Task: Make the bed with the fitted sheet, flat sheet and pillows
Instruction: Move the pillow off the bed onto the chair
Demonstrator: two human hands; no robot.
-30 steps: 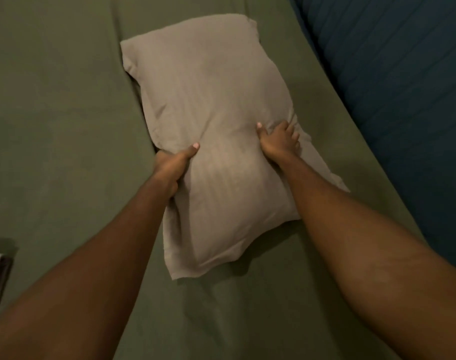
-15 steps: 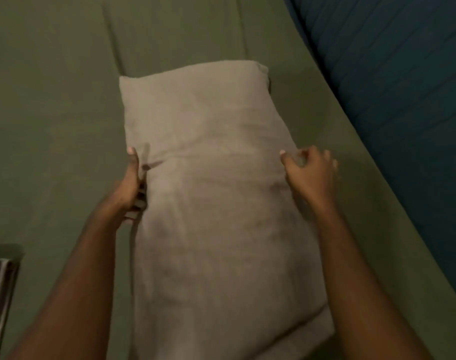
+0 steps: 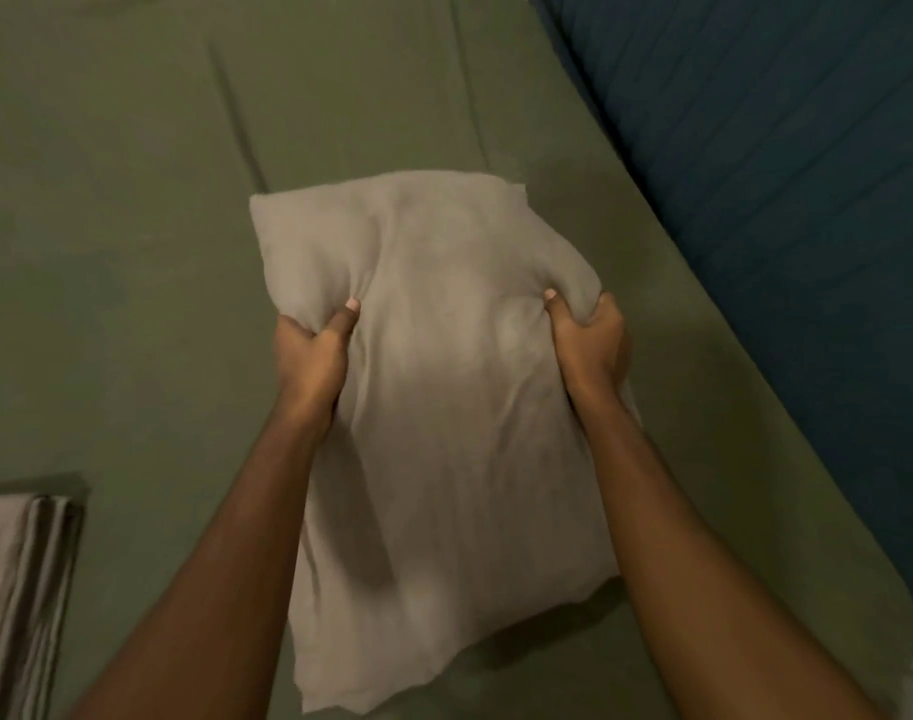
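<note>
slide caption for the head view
A beige pillow gripped by the left hand and right hand over the green fitted sheet

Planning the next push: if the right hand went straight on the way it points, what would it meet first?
The pillow: the right hand grips its side, and the pillow's upper part lies straight ahead. Past that, probably only green sheet, though depth is unclear.

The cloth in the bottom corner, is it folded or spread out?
Folded. The beige cloth shows several stacked layers along its edge, and it lies as a compact pile on the green sheet.
</note>
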